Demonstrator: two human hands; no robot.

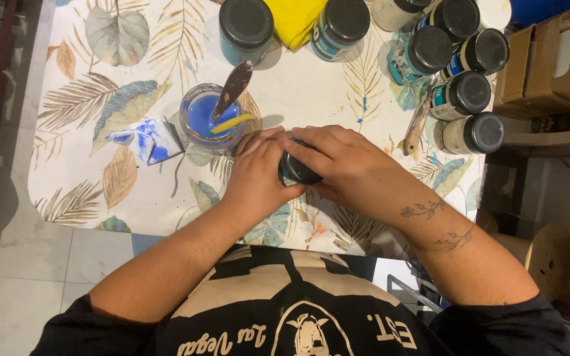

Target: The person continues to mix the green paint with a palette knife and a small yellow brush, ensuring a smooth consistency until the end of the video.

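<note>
My surface [166, 191], a white cloth-covered table printed with tan and blue-green leaves, fills most of the view. At its two o'clock stands a cluster of small paint jars with dark round lids [460, 62], and two more of the same kind [246, 26] stand at twelve o'clock beside a yellow cloth [293, 20]. At ten o'clock from my hands sits a clear glass cup of blue paint [207, 118] holding a yellow stick and a paint-caked spatula [231, 89], with a blue-smeared crumpled white paper [148, 140] just to its nine o'clock. My left hand [258, 173] and right hand [351, 168] meet at the centre. Both grips are curled tight around one small dark-lidded paint jar [296, 170], pressed between them, mostly hidden by my fingers.
</note>
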